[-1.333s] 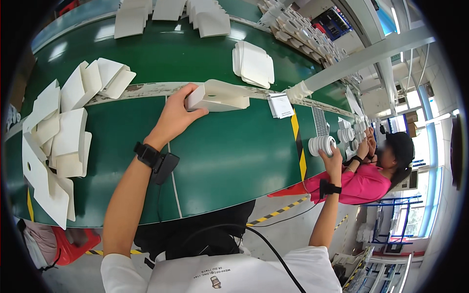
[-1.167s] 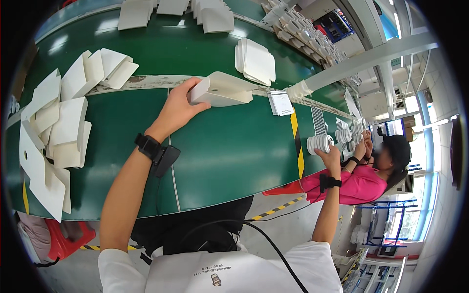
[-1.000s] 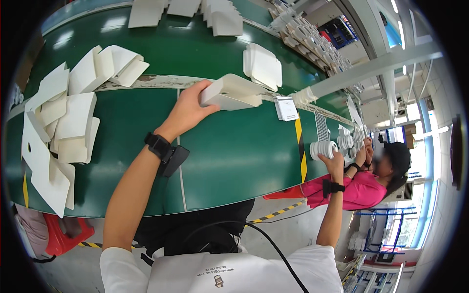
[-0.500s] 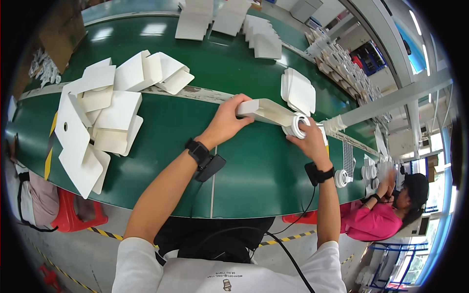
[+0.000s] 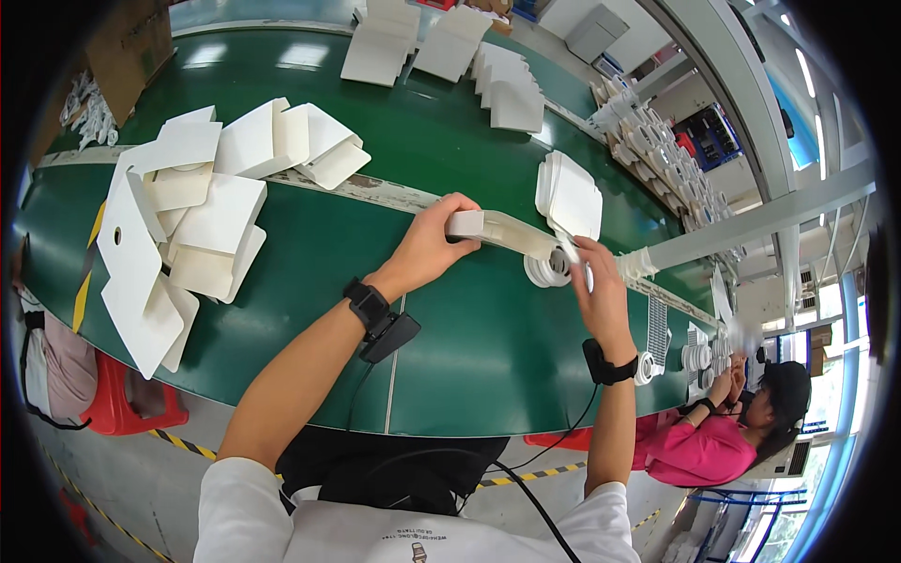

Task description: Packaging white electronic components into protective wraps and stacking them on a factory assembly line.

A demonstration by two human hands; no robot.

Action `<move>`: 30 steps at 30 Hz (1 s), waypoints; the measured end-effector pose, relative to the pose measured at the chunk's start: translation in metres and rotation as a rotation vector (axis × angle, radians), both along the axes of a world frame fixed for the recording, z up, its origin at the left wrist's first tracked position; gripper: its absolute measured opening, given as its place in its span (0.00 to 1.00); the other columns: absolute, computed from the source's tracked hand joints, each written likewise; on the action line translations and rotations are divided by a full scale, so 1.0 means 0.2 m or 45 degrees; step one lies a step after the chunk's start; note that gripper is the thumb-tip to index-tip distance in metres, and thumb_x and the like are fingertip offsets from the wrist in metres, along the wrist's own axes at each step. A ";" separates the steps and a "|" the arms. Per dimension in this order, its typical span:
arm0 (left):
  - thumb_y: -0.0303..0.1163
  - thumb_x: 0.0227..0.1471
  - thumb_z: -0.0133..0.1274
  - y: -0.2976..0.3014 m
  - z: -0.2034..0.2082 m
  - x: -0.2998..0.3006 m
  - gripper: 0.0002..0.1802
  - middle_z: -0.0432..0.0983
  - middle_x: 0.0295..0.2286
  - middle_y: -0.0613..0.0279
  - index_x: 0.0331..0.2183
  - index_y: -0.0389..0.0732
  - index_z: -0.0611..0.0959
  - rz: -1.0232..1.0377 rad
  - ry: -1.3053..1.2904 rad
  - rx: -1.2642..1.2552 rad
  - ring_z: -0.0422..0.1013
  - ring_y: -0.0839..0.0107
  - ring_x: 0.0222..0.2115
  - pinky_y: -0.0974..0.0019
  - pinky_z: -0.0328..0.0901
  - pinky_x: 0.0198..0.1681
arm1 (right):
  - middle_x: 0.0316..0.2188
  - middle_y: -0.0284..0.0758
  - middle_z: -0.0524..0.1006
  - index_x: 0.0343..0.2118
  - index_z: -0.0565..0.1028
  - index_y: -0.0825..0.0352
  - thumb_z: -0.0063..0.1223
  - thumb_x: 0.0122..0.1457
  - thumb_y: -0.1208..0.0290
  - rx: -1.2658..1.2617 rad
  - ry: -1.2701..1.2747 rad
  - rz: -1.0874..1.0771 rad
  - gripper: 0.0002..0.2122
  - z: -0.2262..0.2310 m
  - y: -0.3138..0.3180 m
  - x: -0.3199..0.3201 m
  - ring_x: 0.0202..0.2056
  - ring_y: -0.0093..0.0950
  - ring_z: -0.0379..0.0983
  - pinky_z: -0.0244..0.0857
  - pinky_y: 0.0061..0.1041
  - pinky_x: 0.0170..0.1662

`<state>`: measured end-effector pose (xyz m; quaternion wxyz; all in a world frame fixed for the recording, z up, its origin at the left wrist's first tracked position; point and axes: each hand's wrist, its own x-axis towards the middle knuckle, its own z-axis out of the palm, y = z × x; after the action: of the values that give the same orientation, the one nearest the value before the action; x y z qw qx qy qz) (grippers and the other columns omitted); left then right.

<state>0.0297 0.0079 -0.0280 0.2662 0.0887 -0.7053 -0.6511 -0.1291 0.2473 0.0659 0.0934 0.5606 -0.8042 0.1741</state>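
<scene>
My left hand grips the closed end of a narrow white cardboard box, thumb and fingers on either side. The box tilts down to the right, its open end towards my right hand. In my right hand's fingers is a thin white ring-shaped piece, held upright and seen nearly edge-on. Just left of it, below the box's open end, a small stack of white rings shows. The fingers partly cover the ring piece, so its full shape is hidden.
Several opened white boxes lie heaped at the left. Flat white pieces are stacked beyond my right hand. More white cartons stand at the back. A grey post crosses at right, near a co-worker in pink.
My right hand has drawn away from the ring stack and now holds a thin ring piece upright beside it. The box stays in my left hand; the whole view has shifted slightly.
</scene>
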 end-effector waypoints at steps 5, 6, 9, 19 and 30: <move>0.15 0.48 0.63 -0.01 -0.05 -0.03 0.20 0.74 0.39 0.66 0.43 0.41 0.76 0.018 0.058 0.073 0.72 0.73 0.42 0.67 0.68 0.49 | 0.48 0.43 0.77 0.43 0.75 0.71 0.53 0.66 0.75 -0.374 -0.080 0.012 0.07 0.24 -0.14 0.06 0.46 0.42 0.75 0.69 0.36 0.51; 0.15 0.47 0.62 -0.02 -0.07 -0.04 0.21 0.74 0.39 0.66 0.42 0.41 0.76 0.025 0.123 0.072 0.71 0.73 0.42 0.67 0.67 0.48 | 0.46 0.43 0.77 0.43 0.75 0.71 0.52 0.67 0.74 -0.460 -0.016 0.127 0.07 0.31 -0.16 0.10 0.44 0.42 0.76 0.70 0.36 0.50; 0.14 0.47 0.62 -0.03 -0.11 -0.05 0.21 0.73 0.40 0.66 0.42 0.42 0.76 0.040 0.214 0.047 0.71 0.73 0.42 0.68 0.67 0.49 | 0.44 0.43 0.78 0.42 0.76 0.70 0.53 0.66 0.72 -0.615 0.121 0.358 0.07 0.37 -0.18 0.20 0.42 0.42 0.77 0.71 0.35 0.46; 0.15 0.50 0.62 -0.02 -0.04 -0.03 0.20 0.73 0.44 0.68 0.43 0.42 0.75 0.123 0.281 -0.005 0.71 0.76 0.46 0.71 0.66 0.53 | 0.40 0.37 0.78 0.37 0.81 0.71 0.67 0.57 0.65 -0.681 0.595 0.747 0.13 0.10 -0.27 0.19 0.39 0.37 0.78 0.74 0.34 0.36; 0.16 0.48 0.64 -0.01 0.00 0.00 0.21 0.75 0.42 0.67 0.44 0.40 0.76 -0.063 -0.026 0.223 0.72 0.76 0.45 0.70 0.67 0.51 | 0.41 0.35 0.78 0.36 0.82 0.71 0.75 0.46 0.76 -0.781 0.705 0.629 0.15 0.01 -0.31 0.11 0.37 0.34 0.77 0.74 0.31 0.35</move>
<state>0.0292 0.0069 -0.0275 0.2340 0.1008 -0.6502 -0.7158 -0.1069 0.1856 0.0685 0.4212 0.7066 -0.5034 0.2644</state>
